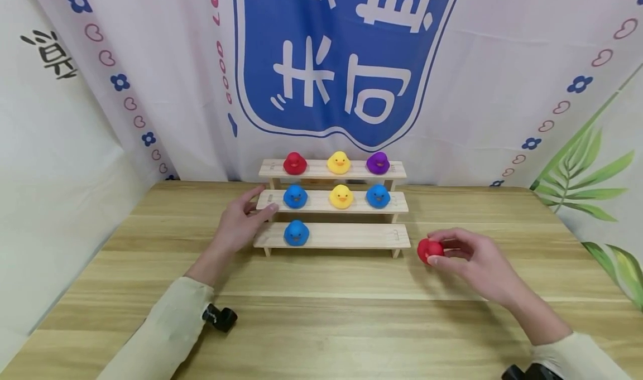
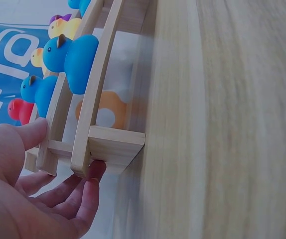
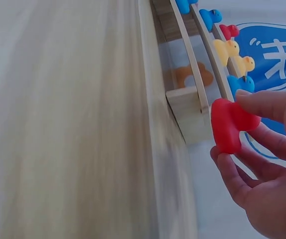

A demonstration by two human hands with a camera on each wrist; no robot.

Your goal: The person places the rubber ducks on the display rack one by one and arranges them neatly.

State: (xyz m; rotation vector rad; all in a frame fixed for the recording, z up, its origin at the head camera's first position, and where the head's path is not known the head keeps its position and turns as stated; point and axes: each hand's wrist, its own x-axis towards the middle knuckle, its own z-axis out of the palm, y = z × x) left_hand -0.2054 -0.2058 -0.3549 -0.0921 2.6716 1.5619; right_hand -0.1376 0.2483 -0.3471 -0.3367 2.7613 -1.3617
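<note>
A three-tier wooden stand (image 1: 351, 236) bears small rubber ducks on every step. The top step has a red duck (image 1: 294, 163), a yellow duck (image 1: 339, 162) and a purple duck (image 1: 378, 163). On the middle one, a yellow duck (image 1: 341, 196) sits between two blue ducks. A single blue duck (image 1: 296, 233) sits at the left of the lowest step. My left hand (image 1: 238, 222) holds the stand's left end, its thumb (image 2: 35, 132) on the middle step. Right of the stand, my right hand (image 1: 479, 263) pinches a red rubber duck (image 3: 227, 125) between thumb and fingers.
The stand rests on a wood-grain table (image 1: 321, 313), near its back edge. Behind hangs a white curtain (image 1: 477, 90) with a blue printed emblem (image 1: 331, 109). White sheeting with printed leaves (image 1: 585, 182) borders the right side.
</note>
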